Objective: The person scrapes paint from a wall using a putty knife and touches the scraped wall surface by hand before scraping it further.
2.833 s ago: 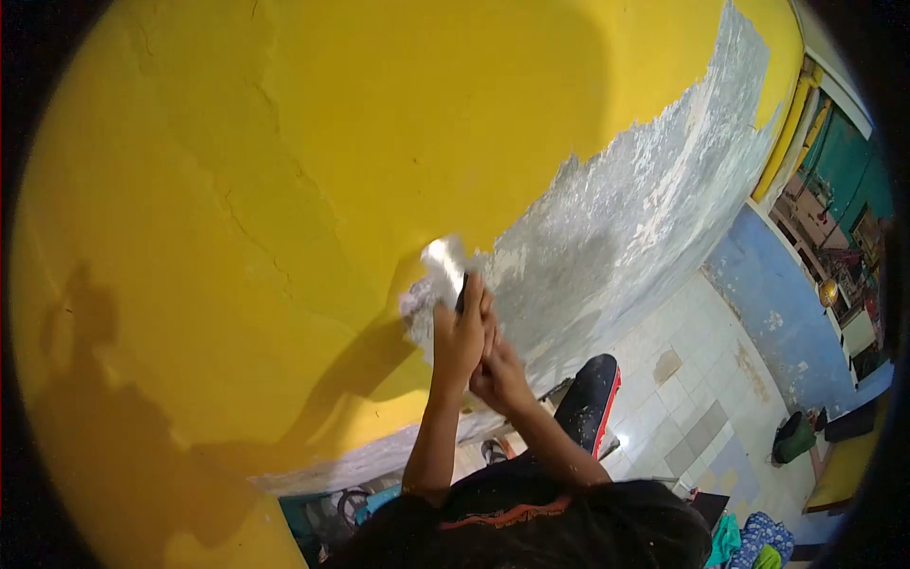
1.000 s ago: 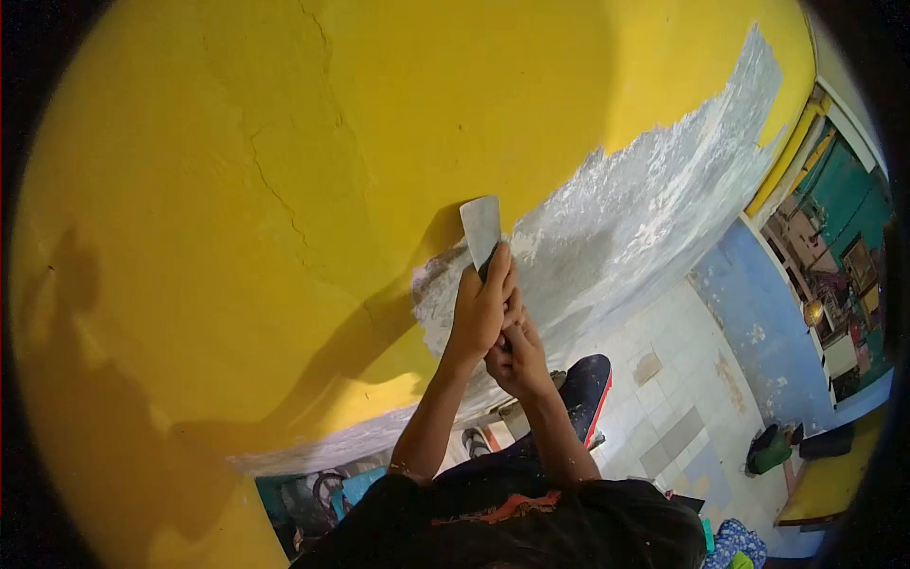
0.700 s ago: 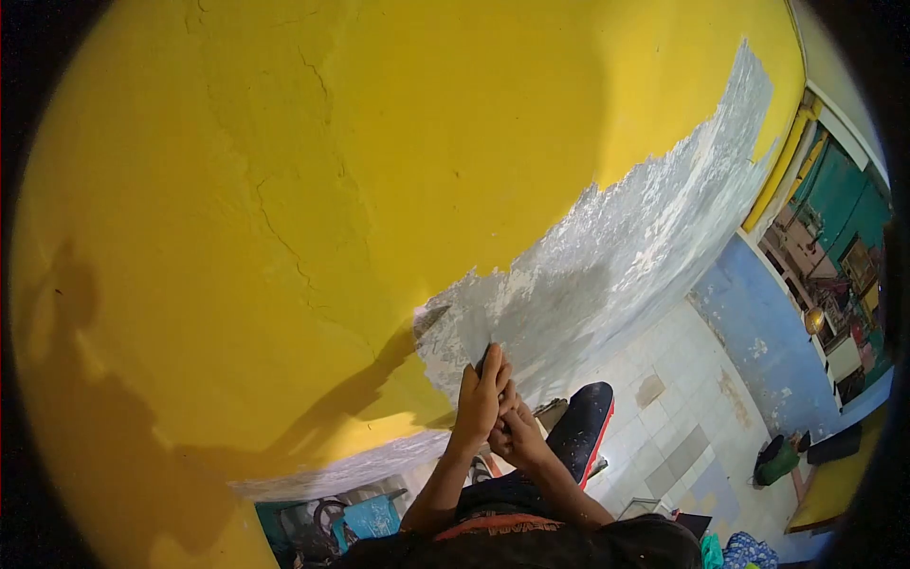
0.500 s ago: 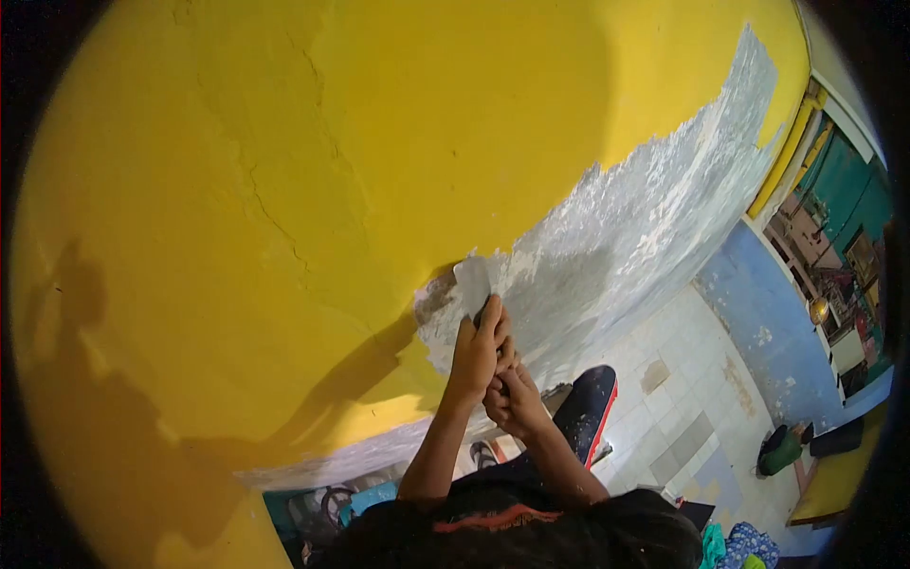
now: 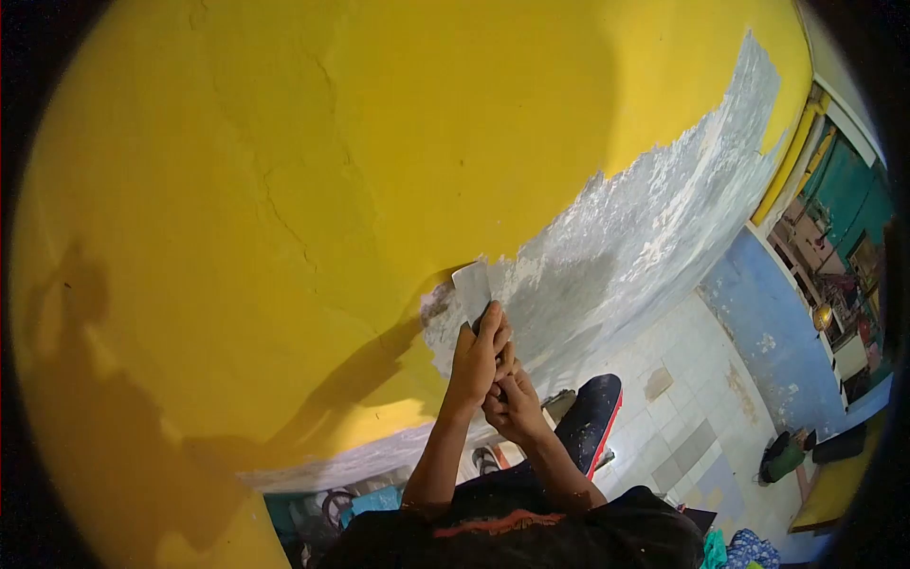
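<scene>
A paint scraper (image 5: 471, 289) with a wide, flat metal blade rests at the border between yellow paint and bared plaster on the wall. My left hand (image 5: 476, 365) is closed round its handle close to the blade, thumb lying along the top. Below it, my right hand (image 5: 514, 406) is also closed, wrapped round the lower end of the handle, which the fingers mostly hide. The yellow paint (image 5: 398, 171) reaches up and left of the blade, with thin cracks in it. Rough grey-white plaster (image 5: 607, 256) spreads to the right.
Beneath the wall is a pale tiled floor (image 5: 664, 417), with my dark-trousered leg (image 5: 588, 427) over it. A blue low wall (image 5: 773, 327) stands at right. Bags and bundled items (image 5: 370, 503) lie at lower left, patterned cloth (image 5: 754, 548) at lower right.
The view has shifted slightly, so the wall appears a little lower and further right. Against the wall, the blade has slid slightly left along the paint edge; both hands keep their hold.
</scene>
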Tool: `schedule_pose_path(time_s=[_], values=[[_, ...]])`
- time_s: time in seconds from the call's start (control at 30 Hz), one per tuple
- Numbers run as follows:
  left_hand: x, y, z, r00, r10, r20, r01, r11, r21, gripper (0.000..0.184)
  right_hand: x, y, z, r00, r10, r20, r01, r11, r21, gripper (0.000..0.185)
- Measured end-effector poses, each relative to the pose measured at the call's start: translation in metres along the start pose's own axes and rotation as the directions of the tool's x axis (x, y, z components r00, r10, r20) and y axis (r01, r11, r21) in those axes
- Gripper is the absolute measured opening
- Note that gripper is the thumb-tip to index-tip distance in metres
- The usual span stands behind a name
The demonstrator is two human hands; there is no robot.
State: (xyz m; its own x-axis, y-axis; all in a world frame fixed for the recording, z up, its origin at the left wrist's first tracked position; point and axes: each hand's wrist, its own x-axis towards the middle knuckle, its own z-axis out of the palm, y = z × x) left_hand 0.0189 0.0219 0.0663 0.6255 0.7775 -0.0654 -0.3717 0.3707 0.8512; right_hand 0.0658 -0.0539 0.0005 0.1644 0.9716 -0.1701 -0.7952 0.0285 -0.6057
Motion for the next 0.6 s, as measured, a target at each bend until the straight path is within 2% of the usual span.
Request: schedule_pose_path(time_s=[0.1,0.17,0.23,0.27,0.3,0.37,0.4,0.5,0.57,0.6], values=[[-0.017,-0.005,-0.005,1.0,-0.013,-0.007,0.013,1.0,0.027,0.036,-0.015,0.01,-0.005,0.998,-0.032,0.056,0.035,0.998,-0.056,0.018],[-0.012,-0.006,-0.004,1.0,-0.027,0.009,0.027,1.0,-0.009,0.036,-0.012,0.003,-0.005,1.0,0.009,0.028,-0.007,0.996,-0.091,0.017],[0.011,0.0,0.0,1.0,0.006,0.011,-0.006,1.0,0.008,0.036,0.007,-0.006,-0.008,0.999,-0.035,0.006,0.035,0.992,-0.125,0.01],[0.01,0.007,0.005,1.0,0.013,0.011,-0.014,0.998,0.062,0.036,0.014,0.001,-0.019,0.991,-0.052,0.124,0.062,0.995,-0.08,0.01],[0.006,0.004,0.004,1.0,0.016,0.012,-0.017,0.998,0.06,0.036,0.009,0.001,-0.017,0.991,-0.053,0.126,0.063,0.994,-0.083,0.01],[0.004,0.002,0.002,1.0,-0.007,-0.021,0.008,1.0,0.025,0.035,0.004,-0.003,-0.006,0.997,-0.036,0.069,0.039,0.998,-0.051,0.016],[-0.003,0.002,0.0,1.0,0.003,-0.007,-0.003,1.0,0.024,0.035,-0.003,0.002,0.001,1.0,-0.008,-0.016,0.009,0.999,0.036,0.016],[-0.019,-0.006,-0.005,1.0,-0.007,-0.017,0.007,1.0,0.02,0.036,-0.017,0.01,-0.004,0.999,0.018,0.047,-0.015,0.998,-0.061,0.008],[-0.007,-0.008,-0.005,0.999,-0.022,-0.038,0.023,0.999,0.03,0.036,-0.006,0.0,-0.005,0.999,0.029,0.03,-0.027,0.998,-0.064,0.013],[0.008,-0.002,0.0,1.0,0.02,-0.017,-0.02,0.999,0.039,0.035,0.005,-0.013,0.0,1.0,0.016,0.016,-0.014,0.996,-0.083,0.016]])
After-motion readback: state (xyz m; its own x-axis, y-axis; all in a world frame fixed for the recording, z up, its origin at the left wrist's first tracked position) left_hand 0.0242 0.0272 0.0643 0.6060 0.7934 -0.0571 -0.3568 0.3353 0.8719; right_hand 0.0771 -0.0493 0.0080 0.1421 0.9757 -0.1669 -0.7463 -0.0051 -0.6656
